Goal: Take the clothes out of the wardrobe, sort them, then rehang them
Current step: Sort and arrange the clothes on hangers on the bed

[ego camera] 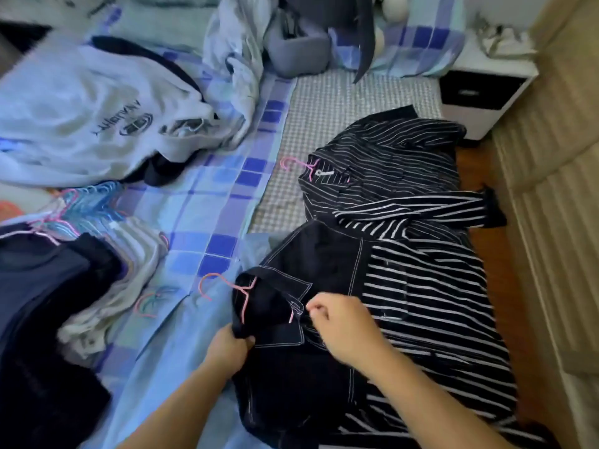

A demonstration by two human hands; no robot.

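Dark jacket (291,319) lies on the bed (201,202), on a pink hanger (243,296). Left hand (228,346) grips its collar edge; right hand (340,325) pinches the fabric near the placket, overlapping a striped shirt (405,222).

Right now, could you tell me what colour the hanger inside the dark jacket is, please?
Pink; the hanger in the dark jacket shows in the head view.
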